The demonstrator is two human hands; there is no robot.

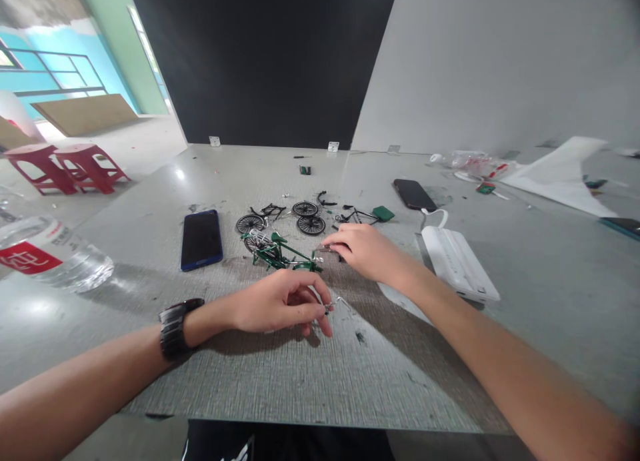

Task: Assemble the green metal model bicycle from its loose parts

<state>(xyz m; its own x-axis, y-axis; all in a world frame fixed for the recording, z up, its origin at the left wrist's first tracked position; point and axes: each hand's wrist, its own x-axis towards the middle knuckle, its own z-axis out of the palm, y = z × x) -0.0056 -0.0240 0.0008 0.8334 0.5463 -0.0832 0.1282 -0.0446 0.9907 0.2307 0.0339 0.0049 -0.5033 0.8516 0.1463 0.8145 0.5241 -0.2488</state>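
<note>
My left hand (287,304), a dark watch on its wrist, pinches a small silver bent part (341,301) that looks like a miniature handlebar, just above the table. Farther forward, my right hand (357,248) has thumb and fingers pinched together near the front end of a green model bicycle frame (290,250). Whatever lies between those fingertips is too small to make out. The frame lies on the table with a black wheel at its rear. Behind it are loose black spoked wheels (311,225), a black frame piece (273,211) and a part with a green end (383,213).
A blue-edged phone (201,240) and a water bottle (50,248) are at left. On the right are a black phone (414,194), a white power bank (459,261) with a cable, and clear plastic wrapping (473,161). A black panel (265,61) rises behind the table (280,388).
</note>
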